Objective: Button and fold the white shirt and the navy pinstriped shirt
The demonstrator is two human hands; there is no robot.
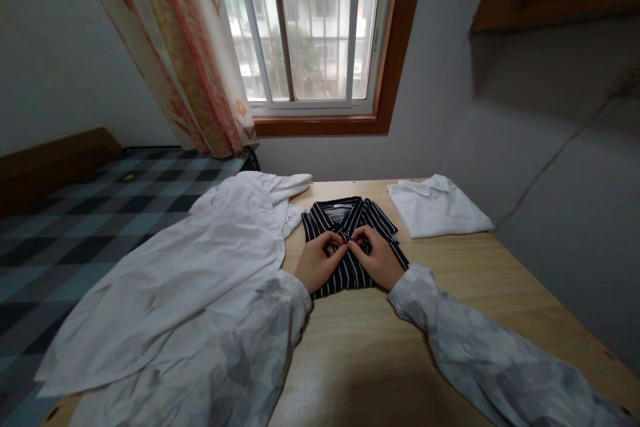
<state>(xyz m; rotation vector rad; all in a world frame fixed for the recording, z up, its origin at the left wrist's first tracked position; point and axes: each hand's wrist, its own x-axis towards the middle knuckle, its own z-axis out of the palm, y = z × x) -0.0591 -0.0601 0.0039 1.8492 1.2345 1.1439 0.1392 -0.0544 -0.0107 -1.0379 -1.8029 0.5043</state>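
Note:
A black shirt with white stripes [345, 277] lies folded on the wooden table, its collar toward the window. My left hand [320, 259] pinches the front of it just below the collar, thumb and forefinger together. From the other side my right hand [377, 257] pinches the same spot, and the fingertips of both hands nearly meet. Whatever small part sits between the fingertips is hidden. Left of the striped shirt, a white shirt [215, 233] is spread out loosely, partly under my left sleeve. A folded white shirt [440, 210] rests at the table's far right.
The wooden table [480, 287] reaches to the wall below a window [320, 27]. On the left stand a bed with a checked cover [100, 243] and a hanging curtain [200, 67]. A wooden shelf [560, 0] juts out at upper right, with a cable [550, 160] running down the wall.

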